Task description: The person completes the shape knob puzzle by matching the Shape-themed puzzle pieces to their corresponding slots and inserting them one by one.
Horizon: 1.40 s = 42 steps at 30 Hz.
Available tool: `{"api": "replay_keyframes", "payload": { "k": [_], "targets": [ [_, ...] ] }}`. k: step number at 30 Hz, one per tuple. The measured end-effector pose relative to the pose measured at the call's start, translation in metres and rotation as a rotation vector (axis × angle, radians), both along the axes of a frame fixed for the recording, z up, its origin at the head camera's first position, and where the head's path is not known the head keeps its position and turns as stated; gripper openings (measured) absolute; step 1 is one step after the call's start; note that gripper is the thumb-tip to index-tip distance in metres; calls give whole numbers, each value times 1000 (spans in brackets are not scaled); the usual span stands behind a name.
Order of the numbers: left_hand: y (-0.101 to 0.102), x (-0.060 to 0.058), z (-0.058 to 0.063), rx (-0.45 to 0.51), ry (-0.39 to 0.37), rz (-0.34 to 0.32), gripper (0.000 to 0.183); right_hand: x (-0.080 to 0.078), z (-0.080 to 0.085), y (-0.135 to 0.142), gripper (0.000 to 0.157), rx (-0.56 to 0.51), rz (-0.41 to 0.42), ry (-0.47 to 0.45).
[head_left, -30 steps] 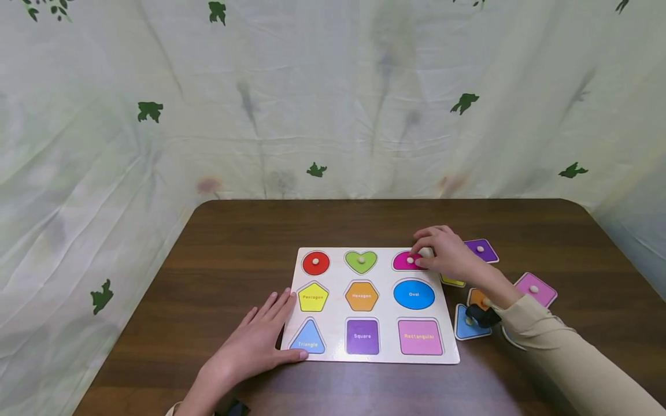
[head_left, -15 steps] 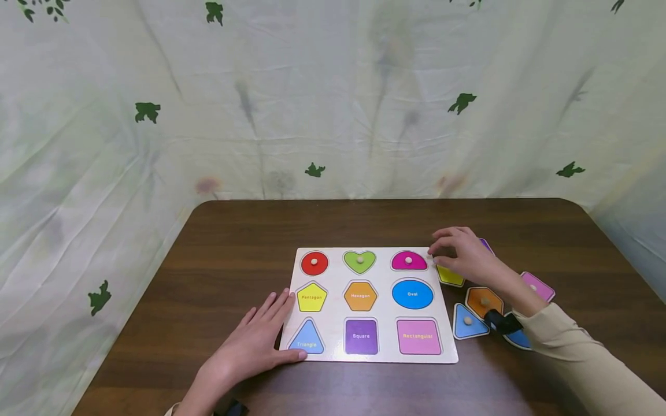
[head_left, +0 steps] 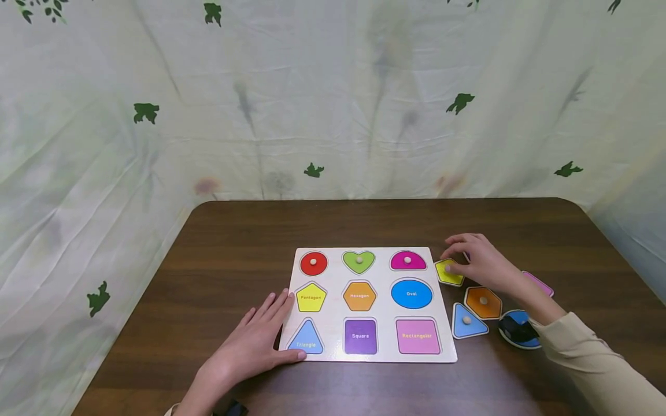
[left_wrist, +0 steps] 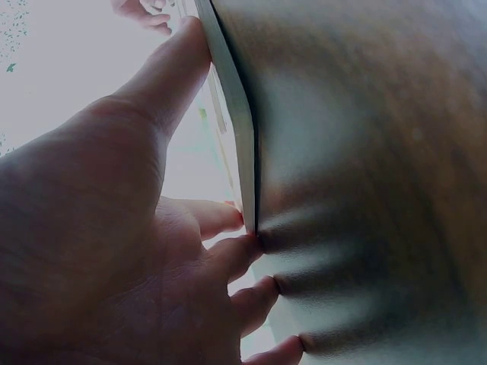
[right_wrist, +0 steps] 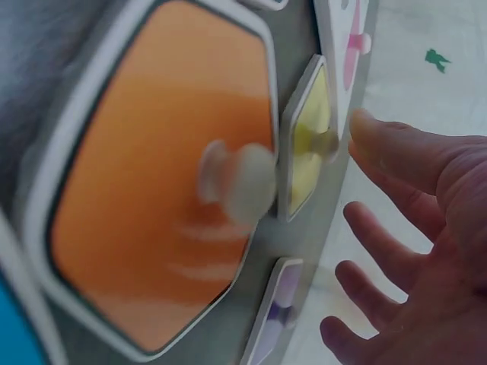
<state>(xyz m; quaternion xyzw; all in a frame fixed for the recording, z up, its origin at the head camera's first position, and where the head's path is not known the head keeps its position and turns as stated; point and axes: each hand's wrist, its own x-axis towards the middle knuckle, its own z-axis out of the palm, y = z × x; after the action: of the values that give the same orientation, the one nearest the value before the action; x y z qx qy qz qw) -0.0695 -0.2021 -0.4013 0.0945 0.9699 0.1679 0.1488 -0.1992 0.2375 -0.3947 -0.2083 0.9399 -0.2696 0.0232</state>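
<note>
A white shape-puzzle board point(head_left: 333, 341) lies on the table, with knobbed red circle point(head_left: 307, 268), green heart point(head_left: 359, 267) and magenta semicircle point(head_left: 398, 264) pieces in its top row. My left hand point(head_left: 255, 338) rests at the board's left edge, fingers straight, thumb at the lower left corner. Over the yellow pentagon piece point(head_left: 451, 278), just right of the board, is my right hand point(head_left: 484, 263). In the right wrist view its thumb is close beside the pentagon's knob point(right_wrist: 326, 143), while the other fingers are spread and loosely bent. Whether the thumb touches the knob, I cannot tell.
Right of the board lie an orange hexagon piece point(head_left: 476, 309), a blue triangle piece point(head_left: 468, 330), a blue oval piece point(head_left: 522, 316) partly under the wrist strap, and a pink piece point(head_left: 541, 283). A purple piece point(right_wrist: 278, 312) is mostly hidden in the head view.
My right hand has left the knob of the magenta semicircle, which stays in the board, and has moved right to above the yellow pentagon piece. My left hand has stayed put.
</note>
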Motion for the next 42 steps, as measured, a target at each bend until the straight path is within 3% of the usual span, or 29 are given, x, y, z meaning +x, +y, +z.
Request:
{"api": "replay_keyframes", "payload": {
  "k": [10,18,42],
  "targets": [
    [0,1,1,4,8,-3,111,1,-7,10,17,16,-1,-49],
    [0,1,1,1,1,2,112,3,-8,11,11,13,4,-36],
    [1,1,2,-1,-2,2,111,10,-1,9,9,-9,-34,-4]
  ]
}}
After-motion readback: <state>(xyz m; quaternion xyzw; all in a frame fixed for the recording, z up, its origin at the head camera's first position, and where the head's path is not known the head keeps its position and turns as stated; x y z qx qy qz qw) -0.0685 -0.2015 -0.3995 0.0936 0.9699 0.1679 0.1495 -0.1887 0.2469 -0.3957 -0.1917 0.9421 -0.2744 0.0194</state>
